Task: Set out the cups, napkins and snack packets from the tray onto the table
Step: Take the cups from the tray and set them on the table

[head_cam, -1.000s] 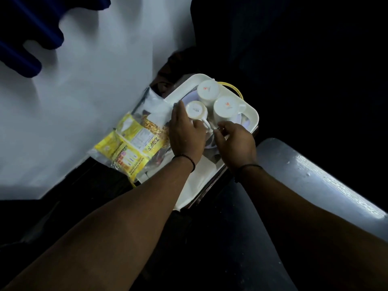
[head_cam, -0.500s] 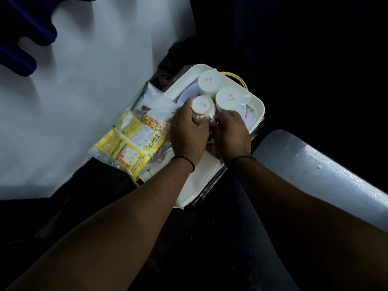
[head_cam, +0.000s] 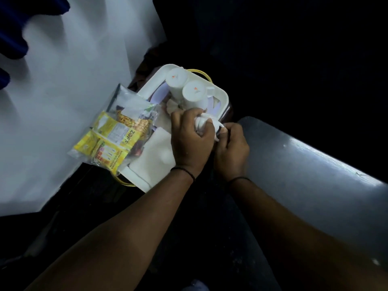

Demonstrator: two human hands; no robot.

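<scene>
A white tray (head_cam: 222,93) stands in the middle of the view. Two white cups stand upside down at its far end, one (head_cam: 176,77) behind the other (head_cam: 194,93). A third white cup (head_cam: 202,125) is lifted off the tray, tipped on its side. My left hand (head_cam: 190,141) is wrapped around its body. My right hand (head_cam: 232,149) pinches its handle. Folded white napkins (head_cam: 155,153) lie at the tray's near end. A clear bag of yellow snack packets (head_cam: 114,139) hangs over the tray's left edge. Something crumpled and white (head_cam: 172,106) lies where the cup stood.
A white table surface (head_cam: 69,85) spreads to the left of the tray. A grey curved seat edge or armrest (head_cam: 304,164) runs along the right. Blue fabric (head_cam: 12,38) shows at the top left. Everything else is dark.
Both hands closed on the nearest cup and drew it toward me off the tray, tipping it over. A crumpled white thing is uncovered where it stood.
</scene>
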